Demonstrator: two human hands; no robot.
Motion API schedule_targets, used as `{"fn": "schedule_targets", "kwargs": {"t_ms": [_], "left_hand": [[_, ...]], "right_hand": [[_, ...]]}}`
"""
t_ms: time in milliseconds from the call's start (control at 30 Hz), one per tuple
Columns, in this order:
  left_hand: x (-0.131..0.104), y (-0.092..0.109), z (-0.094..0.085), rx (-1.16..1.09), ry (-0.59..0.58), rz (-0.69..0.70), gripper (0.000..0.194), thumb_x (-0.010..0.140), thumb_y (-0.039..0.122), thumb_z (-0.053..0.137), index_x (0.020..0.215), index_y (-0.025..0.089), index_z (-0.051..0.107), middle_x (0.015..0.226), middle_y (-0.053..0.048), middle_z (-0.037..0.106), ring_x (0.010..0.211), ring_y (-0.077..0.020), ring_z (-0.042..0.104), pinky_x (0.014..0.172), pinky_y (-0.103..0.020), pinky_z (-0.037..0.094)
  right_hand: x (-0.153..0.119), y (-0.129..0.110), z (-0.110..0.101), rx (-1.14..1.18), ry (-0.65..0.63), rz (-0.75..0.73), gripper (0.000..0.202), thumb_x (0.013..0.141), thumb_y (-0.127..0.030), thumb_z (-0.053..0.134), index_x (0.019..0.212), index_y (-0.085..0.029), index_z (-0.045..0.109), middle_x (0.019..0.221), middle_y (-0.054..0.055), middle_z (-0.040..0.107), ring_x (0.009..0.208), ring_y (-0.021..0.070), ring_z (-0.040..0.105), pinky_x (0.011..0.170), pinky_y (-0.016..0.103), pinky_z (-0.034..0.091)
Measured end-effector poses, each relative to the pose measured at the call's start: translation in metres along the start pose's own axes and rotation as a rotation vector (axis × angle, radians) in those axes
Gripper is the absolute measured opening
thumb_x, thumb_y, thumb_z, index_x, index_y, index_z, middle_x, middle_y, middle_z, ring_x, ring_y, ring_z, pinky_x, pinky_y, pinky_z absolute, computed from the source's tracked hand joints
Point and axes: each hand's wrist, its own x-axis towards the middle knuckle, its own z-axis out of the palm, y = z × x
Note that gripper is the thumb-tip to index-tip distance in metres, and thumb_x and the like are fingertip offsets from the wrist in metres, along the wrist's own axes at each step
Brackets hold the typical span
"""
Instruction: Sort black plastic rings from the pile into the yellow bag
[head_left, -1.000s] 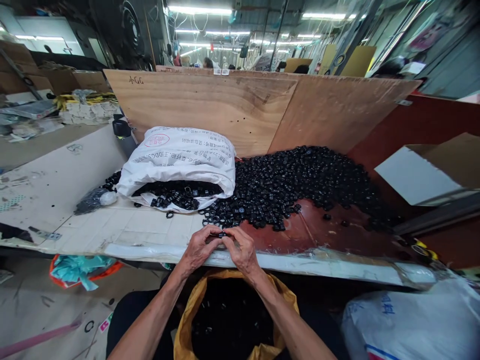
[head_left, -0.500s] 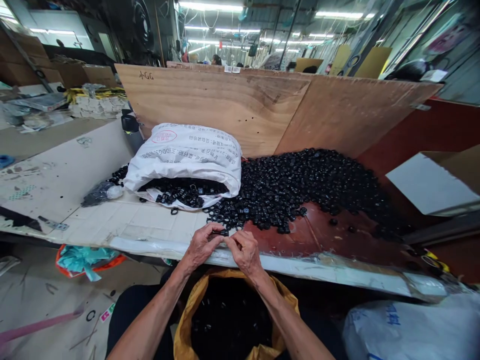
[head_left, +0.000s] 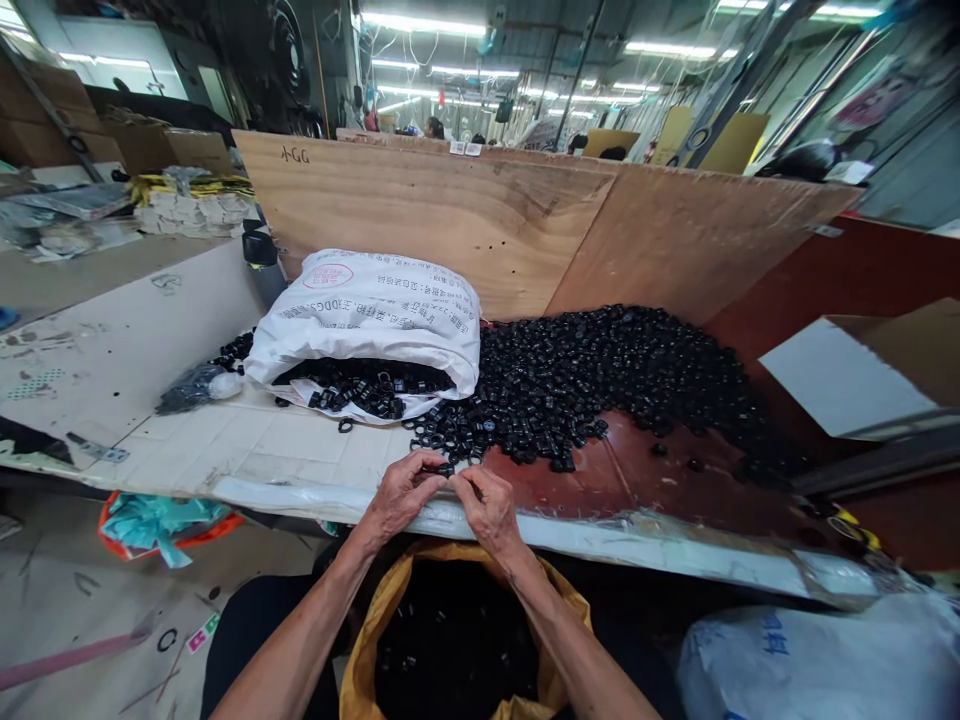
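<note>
My left hand [head_left: 405,492] pinches a small black ring-like part [head_left: 442,469] over the table's front edge. Fingertips of my right hand [head_left: 486,500] are closed against the same part from the other side. Just beyond the fingers spreads a large heap of small black ring-like parts [head_left: 600,365]. A white woven sack [head_left: 375,300] lies on its side behind my left hand, with more black parts spilling from its mouth. Below my wrists an open yellow sack [head_left: 367,640] holds a mass of dark parts.
A plywood board [head_left: 420,220] closes off the back of the table. A dark bottle [head_left: 262,265] stands left of the white sack, near a clear bag of black bits [head_left: 187,388]. At right are an open carton [head_left: 847,375] and a white bag [head_left: 810,660].
The view has shifted slightly. Both hands stay together at the table edge, with only small finger movement around the black part.
</note>
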Motion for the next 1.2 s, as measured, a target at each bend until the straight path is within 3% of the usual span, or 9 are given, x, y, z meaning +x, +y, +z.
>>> {"fn": "schedule_targets", "kwargs": {"t_ms": [200,400,567,633,800,967,1067,1133,1200], "left_hand": [[0.0,0.003,-0.001,0.037,-0.041,0.014,0.017,0.091,0.026,0.065,0.107,0.019,0.068,0.105,-0.006,0.069,0.096,-0.019,0.067,0.086,-0.031,0.057],[0.0,0.009,-0.001,0.167,-0.072,0.135,0.018,0.091,0.02,0.062,0.108,0.021,0.067,0.104,-0.005,0.071,0.098,-0.0192,0.066,0.092,-0.033,0.051],[-0.014,0.025,0.004,-0.112,-0.119,-0.166,0.02,0.088,0.031,0.068,0.104,0.019,0.069,0.097,-0.004,0.072,0.086,-0.0183,0.067,0.082,-0.03,0.054],[-0.025,0.029,0.009,-0.181,-0.119,-0.233,0.023,0.087,0.032,0.07,0.105,0.019,0.068,0.095,-0.004,0.073,0.083,-0.0183,0.067,0.08,-0.03,0.055],[-0.054,0.032,0.022,-0.044,-0.022,-0.115,0.018,0.088,0.03,0.067,0.103,0.021,0.072,0.103,-0.005,0.073,0.097,-0.0218,0.068,0.092,-0.034,0.055],[-0.067,0.034,0.024,-0.212,-0.054,-0.289,0.022,0.09,0.035,0.066,0.105,0.019,0.069,0.099,-0.006,0.073,0.09,-0.0206,0.069,0.082,-0.031,0.056],[-0.07,0.038,0.022,-0.063,-0.056,-0.148,0.019,0.09,0.03,0.066,0.105,0.02,0.071,0.105,-0.007,0.072,0.099,-0.0222,0.067,0.091,-0.033,0.053],[-0.071,0.04,0.023,-0.042,-0.059,-0.115,0.018,0.089,0.029,0.066,0.105,0.021,0.072,0.107,-0.006,0.072,0.102,-0.0228,0.066,0.095,-0.035,0.051],[-0.073,0.042,0.026,-0.184,-0.087,-0.218,0.019,0.089,0.032,0.068,0.105,0.021,0.071,0.101,-0.005,0.073,0.096,-0.022,0.068,0.09,-0.034,0.054]], "right_hand": [[0.0,0.003,0.002,0.038,0.021,-0.022,0.018,0.099,-0.032,0.053,0.103,-0.02,0.066,0.091,0.006,0.068,0.082,0.0201,0.064,0.075,0.03,0.05],[0.003,0.002,0.002,-0.071,-0.023,0.037,0.032,0.102,-0.033,0.046,0.074,-0.021,0.057,0.067,0.0,0.058,0.061,0.0153,0.055,0.063,0.026,0.042],[-0.006,-0.019,-0.011,0.019,-0.002,-0.095,0.017,0.101,-0.029,0.05,0.098,-0.019,0.063,0.087,0.005,0.063,0.077,0.0174,0.06,0.071,0.027,0.047],[-0.016,-0.027,-0.014,0.041,-0.017,-0.117,0.017,0.101,-0.026,0.049,0.097,-0.02,0.064,0.088,0.006,0.064,0.081,0.0184,0.061,0.075,0.029,0.048],[-0.043,-0.041,-0.012,0.045,0.016,0.181,0.024,0.101,-0.032,0.05,0.083,-0.021,0.061,0.07,0.0,0.059,0.061,0.015,0.055,0.06,0.026,0.044],[-0.058,-0.047,-0.021,0.134,-0.096,0.147,0.019,0.097,-0.032,0.053,0.1,-0.02,0.067,0.088,0.004,0.066,0.079,0.0182,0.062,0.074,0.028,0.048],[-0.061,-0.052,-0.024,0.231,-0.148,0.43,0.024,0.097,-0.039,0.053,0.086,-0.02,0.062,0.06,-0.003,0.056,0.053,0.0139,0.051,0.056,0.025,0.041],[-0.062,-0.056,-0.026,0.269,-0.158,0.552,0.029,0.098,-0.043,0.052,0.083,-0.02,0.059,0.054,-0.005,0.051,0.047,0.0125,0.045,0.052,0.024,0.037],[-0.065,-0.06,-0.028,0.233,-0.125,0.442,0.026,0.097,-0.041,0.053,0.086,-0.019,0.061,0.066,-0.001,0.058,0.058,0.0144,0.053,0.06,0.025,0.041]]}}
